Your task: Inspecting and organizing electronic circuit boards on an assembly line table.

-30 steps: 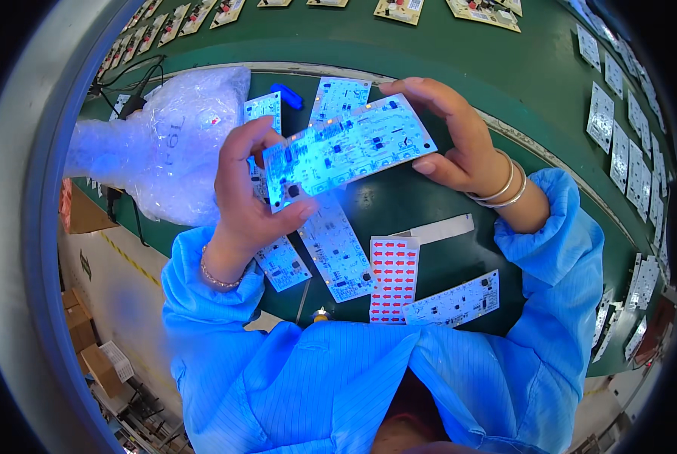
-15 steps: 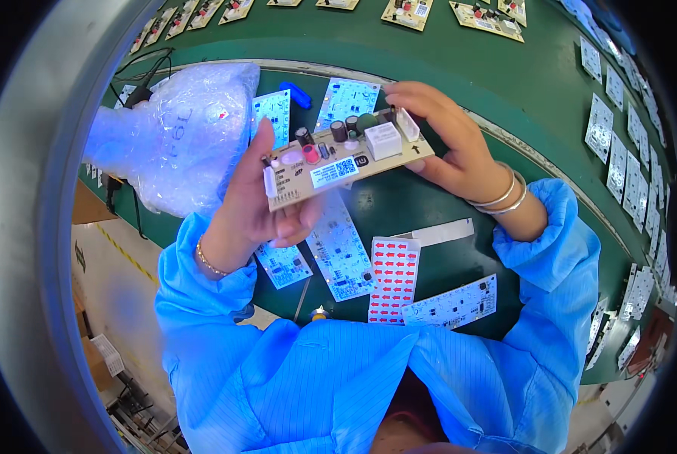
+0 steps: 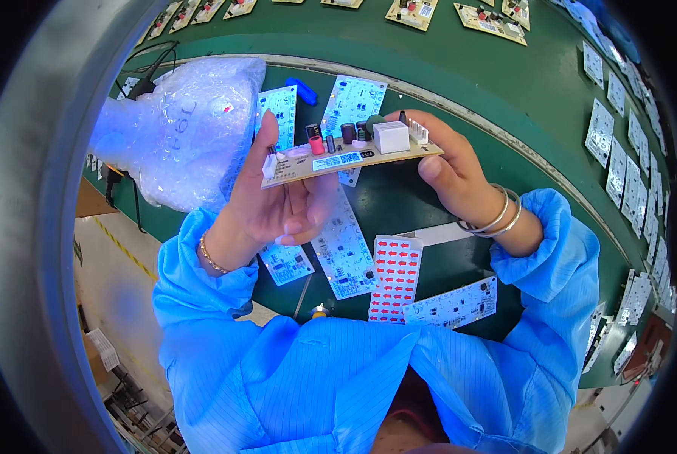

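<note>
A tan circuit board (image 3: 301, 170) is held up between my two hands, tilted so that I look along its component side. It bears dark capacitors, a red part, a white block and a white label. My left hand (image 3: 267, 200) supports its left end, thumb up at the edge and fingers curled beneath. At the right end my right hand (image 3: 448, 163) grips the board, with the thumb on the near edge and the fingers behind. Below lie a white circuit board (image 3: 344, 250) and a sheet of red arrow stickers (image 3: 395, 276).
A plastic-wrapped bundle (image 3: 195, 129) sits to the left, near black cables. More white boards (image 3: 452, 303) lie around the green table (image 3: 505, 106). Tan boards (image 3: 413, 11) line the far side; several white boards (image 3: 614, 174) line the right. A blue object (image 3: 302, 91) lies behind my left hand.
The tan board has tipped, so its face shows more edge-on, and its right end sits slightly lower. Both hands have turned with it and keep their hold.
</note>
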A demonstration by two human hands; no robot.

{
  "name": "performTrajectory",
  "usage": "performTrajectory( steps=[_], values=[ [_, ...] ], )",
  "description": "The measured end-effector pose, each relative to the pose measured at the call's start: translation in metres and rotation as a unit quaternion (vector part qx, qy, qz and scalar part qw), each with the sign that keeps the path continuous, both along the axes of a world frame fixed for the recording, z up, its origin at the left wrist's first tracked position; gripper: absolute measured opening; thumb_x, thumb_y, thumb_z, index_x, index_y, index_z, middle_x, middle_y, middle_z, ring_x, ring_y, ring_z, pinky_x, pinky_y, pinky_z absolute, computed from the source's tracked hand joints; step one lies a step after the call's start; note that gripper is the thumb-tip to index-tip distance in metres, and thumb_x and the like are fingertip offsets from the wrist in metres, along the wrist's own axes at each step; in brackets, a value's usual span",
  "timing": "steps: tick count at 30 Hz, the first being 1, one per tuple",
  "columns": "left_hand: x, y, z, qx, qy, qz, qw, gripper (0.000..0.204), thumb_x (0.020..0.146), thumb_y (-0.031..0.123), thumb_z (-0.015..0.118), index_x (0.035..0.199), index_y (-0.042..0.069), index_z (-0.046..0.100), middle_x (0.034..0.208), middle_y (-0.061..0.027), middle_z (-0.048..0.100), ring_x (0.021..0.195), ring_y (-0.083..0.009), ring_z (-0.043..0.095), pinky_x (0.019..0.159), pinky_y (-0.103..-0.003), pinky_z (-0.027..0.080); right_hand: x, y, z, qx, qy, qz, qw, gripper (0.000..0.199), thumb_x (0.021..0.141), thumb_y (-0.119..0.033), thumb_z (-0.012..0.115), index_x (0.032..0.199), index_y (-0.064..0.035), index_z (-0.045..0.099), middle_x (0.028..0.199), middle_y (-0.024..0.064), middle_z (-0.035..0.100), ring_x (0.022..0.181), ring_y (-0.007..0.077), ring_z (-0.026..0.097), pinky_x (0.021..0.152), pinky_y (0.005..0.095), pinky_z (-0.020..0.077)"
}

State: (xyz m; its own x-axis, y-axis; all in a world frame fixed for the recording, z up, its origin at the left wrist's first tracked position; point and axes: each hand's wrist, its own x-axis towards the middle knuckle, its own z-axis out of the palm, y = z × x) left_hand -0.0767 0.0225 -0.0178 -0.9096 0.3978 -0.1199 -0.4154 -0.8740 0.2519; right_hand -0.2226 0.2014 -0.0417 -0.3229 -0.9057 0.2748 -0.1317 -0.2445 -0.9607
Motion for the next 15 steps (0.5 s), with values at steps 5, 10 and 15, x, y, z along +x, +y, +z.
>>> performTrajectory(
  steps=[5, 10, 15],
  values=[
    [0.0045, -0.0015, 0.0014, -0.025, 0.01, 0.006, 1.0, 0.084, 0.073, 0.068, 0.019, 0.11, -0.004, 0.043, 0.067, -0.0219, 0.053, 0.04, -0.0202, 0.046, 0.032, -0.029, 0.036, 0.003, -0.0004, 0.0037, 0.008, 0.01, -0.002, 1.0, 0.063, 0.078, -0.048, 0.045, 0.115, 0.0027, 0.036, 0.106, 0.0092, 0.048, 0.099, 0.0152, 0.044, 0.086, 0.0278, 0.0331],
    [0.003, -0.0006, -0.0022, -0.032, 0.048, -0.005, 0.998, 0.086, 0.072, 0.069, 0.018, 0.109, -0.004, 0.043, 0.068, -0.022, 0.053, 0.04, -0.0203, 0.047, 0.033, -0.03, 0.036, 0.0027, -0.0002, 0.002, 0.004, 0.016, -0.002, 1.0, 0.064, 0.078, -0.049, 0.045, 0.115, 0.0029, 0.036, 0.106, 0.009, 0.048, 0.098, 0.0148, 0.044, 0.085, 0.0274, 0.0334],
    [0.0082, -0.0019, 0.0021, -0.05, 0.039, -0.003, 0.998, 0.09, 0.069, 0.072, 0.016, 0.108, -0.004, 0.044, 0.069, -0.0223, 0.053, 0.043, -0.0208, 0.049, 0.035, -0.03, 0.039, 0.0043, -0.0007, 0.0071, 0.01, 0.001, 0.004, 1.0, 0.065, 0.078, -0.049, 0.046, 0.116, 0.0028, 0.036, 0.106, 0.0089, 0.048, 0.098, 0.0144, 0.044, 0.085, 0.0269, 0.0341]
  ],
)
